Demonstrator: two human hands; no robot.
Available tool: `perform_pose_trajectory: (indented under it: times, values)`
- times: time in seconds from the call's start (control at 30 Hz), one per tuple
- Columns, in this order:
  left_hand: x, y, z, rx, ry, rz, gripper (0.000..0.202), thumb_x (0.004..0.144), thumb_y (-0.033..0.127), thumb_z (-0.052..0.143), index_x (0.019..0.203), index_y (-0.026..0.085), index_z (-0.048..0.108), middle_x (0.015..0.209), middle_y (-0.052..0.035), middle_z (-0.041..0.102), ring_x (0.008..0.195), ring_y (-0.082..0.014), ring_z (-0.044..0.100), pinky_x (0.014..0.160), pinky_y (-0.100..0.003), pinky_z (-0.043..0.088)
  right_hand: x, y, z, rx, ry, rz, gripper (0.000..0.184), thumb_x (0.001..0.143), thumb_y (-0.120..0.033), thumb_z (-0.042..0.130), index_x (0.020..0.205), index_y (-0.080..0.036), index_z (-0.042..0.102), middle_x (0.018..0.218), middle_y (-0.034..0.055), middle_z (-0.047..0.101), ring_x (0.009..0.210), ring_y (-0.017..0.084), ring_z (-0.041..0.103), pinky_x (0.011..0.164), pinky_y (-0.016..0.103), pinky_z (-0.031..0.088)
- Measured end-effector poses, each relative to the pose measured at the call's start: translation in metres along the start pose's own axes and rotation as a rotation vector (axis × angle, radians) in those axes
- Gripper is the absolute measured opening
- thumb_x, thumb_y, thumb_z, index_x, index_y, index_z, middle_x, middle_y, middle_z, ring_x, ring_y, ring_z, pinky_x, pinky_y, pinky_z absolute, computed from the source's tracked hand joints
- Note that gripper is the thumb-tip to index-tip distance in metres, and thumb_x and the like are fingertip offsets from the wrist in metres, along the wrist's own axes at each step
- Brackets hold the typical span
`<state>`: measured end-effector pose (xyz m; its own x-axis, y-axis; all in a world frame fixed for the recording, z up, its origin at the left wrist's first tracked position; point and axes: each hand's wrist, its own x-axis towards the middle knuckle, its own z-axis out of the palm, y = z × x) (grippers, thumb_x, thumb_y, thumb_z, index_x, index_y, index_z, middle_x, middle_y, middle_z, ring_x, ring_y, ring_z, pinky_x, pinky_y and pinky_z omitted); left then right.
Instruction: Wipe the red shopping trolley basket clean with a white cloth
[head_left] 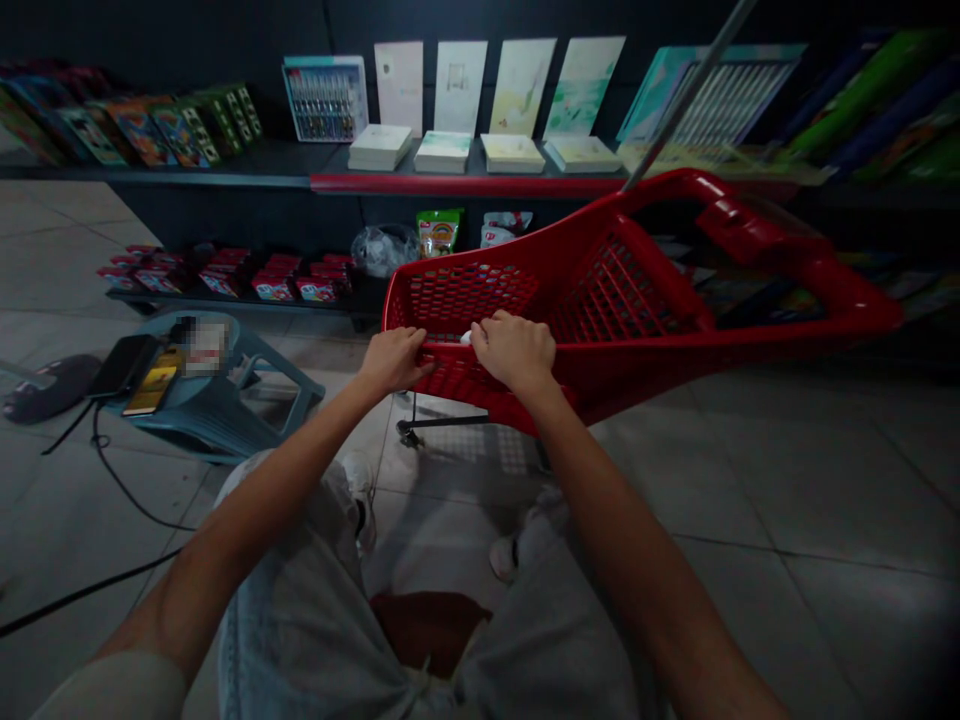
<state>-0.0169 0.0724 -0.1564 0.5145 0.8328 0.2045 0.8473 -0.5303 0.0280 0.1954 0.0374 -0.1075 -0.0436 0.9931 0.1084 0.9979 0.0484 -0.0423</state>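
L hand [394,360] and R hand [514,350] are both clamping the near rim of the red trolley basket [637,290], fingers curling over the mesh edge, tips hiding inside. Basket is tilting, w/ its handle end stretching off right of the R grip. A small white bit [466,338] is peeking between the two grips; can't tell what it is. Well left of the L grip a blue plastic stool [225,410] is carrying a phone [124,362], the top partly blurred.

The gripped cart [637,290] is red, its walls a perforated grid. Left of the grip, a teal stool [225,410]; below it, pale grey tiles [787,480]; beyond, a red-edged shelf [465,185].
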Motion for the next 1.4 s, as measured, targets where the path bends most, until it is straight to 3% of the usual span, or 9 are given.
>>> perform_pose_trajectory:
  times: [0.4, 0.7, 0.83, 0.93, 1.03, 1.17, 1.27, 1.4]
  values:
    - [0.001, -0.002, 0.003, -0.015, 0.006, 0.027, 0.031, 0.095, 0.047, 0.064, 0.106, 0.018, 0.063, 0.107, -0.0113, 0.072, 0.104, -0.0291, 0.067, 0.085, -0.038, 0.047, 0.021, 0.005, 0.006, -0.007, -0.04, 0.07, 0.057, 0.103, -0.052, 0.042, 0.109, -0.011, 0.082, 0.103, 0.0241, 0.076, 0.101, 0.036, 0.072, 0.089, 0.041, 0.045]
    - [0.009, -0.007, 0.005, -0.021, -0.003, -0.006, 0.03, 0.095, 0.048, 0.064, 0.103, 0.02, 0.063, 0.104, -0.0103, 0.074, 0.1, -0.0286, 0.069, 0.081, -0.037, 0.046, 0.024, 0.013, 0.019, 0.096, 0.221, -0.021, 0.041, 0.102, -0.045, 0.046, 0.099, -0.018, 0.077, 0.103, 0.0129, 0.074, 0.089, 0.024, 0.066, 0.073, 0.031, 0.038]
    - [0.014, -0.009, 0.009, -0.018, 0.001, -0.03, 0.032, 0.094, 0.048, 0.066, 0.107, 0.02, 0.062, 0.107, -0.0112, 0.073, 0.102, -0.0295, 0.067, 0.084, -0.038, 0.046, 0.03, 0.032, 0.017, 0.215, 0.326, -0.17, 0.033, 0.1, -0.043, 0.052, 0.1, -0.019, 0.074, 0.107, 0.0109, 0.071, 0.096, 0.024, 0.062, 0.075, 0.031, 0.04]
    - [0.018, -0.013, 0.014, -0.012, 0.034, -0.052, 0.032, 0.093, 0.047, 0.068, 0.107, 0.019, 0.062, 0.106, -0.0121, 0.072, 0.103, -0.0305, 0.066, 0.086, -0.04, 0.045, 0.03, 0.067, 0.006, 0.243, 0.355, -0.226, 0.025, 0.097, -0.038, 0.057, 0.099, -0.019, 0.073, 0.11, 0.0116, 0.069, 0.101, 0.025, 0.06, 0.083, 0.035, 0.043]
    - [0.021, -0.015, 0.018, -0.009, 0.061, -0.07, 0.031, 0.093, 0.046, 0.068, 0.106, 0.019, 0.061, 0.106, -0.0131, 0.07, 0.103, -0.0314, 0.064, 0.088, -0.041, 0.045, 0.022, 0.114, -0.008, 0.179, 0.417, -0.118, 0.02, 0.095, -0.034, 0.059, 0.1, -0.019, 0.072, 0.113, 0.014, 0.067, 0.106, 0.028, 0.057, 0.091, 0.04, 0.042]
    - [0.022, -0.01, 0.02, 0.0, 0.098, -0.089, 0.028, 0.092, 0.042, 0.068, 0.106, 0.019, 0.06, 0.108, -0.014, 0.069, 0.105, -0.0327, 0.061, 0.09, -0.043, 0.044, 0.012, 0.166, -0.014, 0.082, 0.62, 0.155, 0.021, 0.09, -0.028, 0.064, 0.107, -0.018, 0.072, 0.125, 0.0192, 0.064, 0.118, 0.033, 0.053, 0.099, 0.048, 0.039]
    - [0.021, -0.003, 0.022, 0.012, 0.139, -0.118, 0.027, 0.092, 0.039, 0.068, 0.107, 0.018, 0.06, 0.112, -0.0148, 0.068, 0.109, -0.034, 0.058, 0.093, -0.044, 0.043, 0.011, 0.171, -0.007, 0.073, 0.722, 0.234, 0.024, 0.089, -0.026, 0.063, 0.11, -0.017, 0.071, 0.131, 0.0198, 0.061, 0.123, 0.033, 0.052, 0.103, 0.05, 0.037]
    - [0.022, 0.001, 0.024, -0.014, 0.171, -0.16, 0.025, 0.093, 0.036, 0.064, 0.11, 0.018, 0.059, 0.113, -0.015, 0.067, 0.11, -0.0342, 0.056, 0.096, -0.045, 0.042, 0.01, 0.142, 0.003, 0.076, 0.689, 0.205, 0.026, 0.092, -0.028, 0.057, 0.114, -0.019, 0.069, 0.133, 0.0172, 0.059, 0.121, 0.034, 0.05, 0.101, 0.052, 0.037]
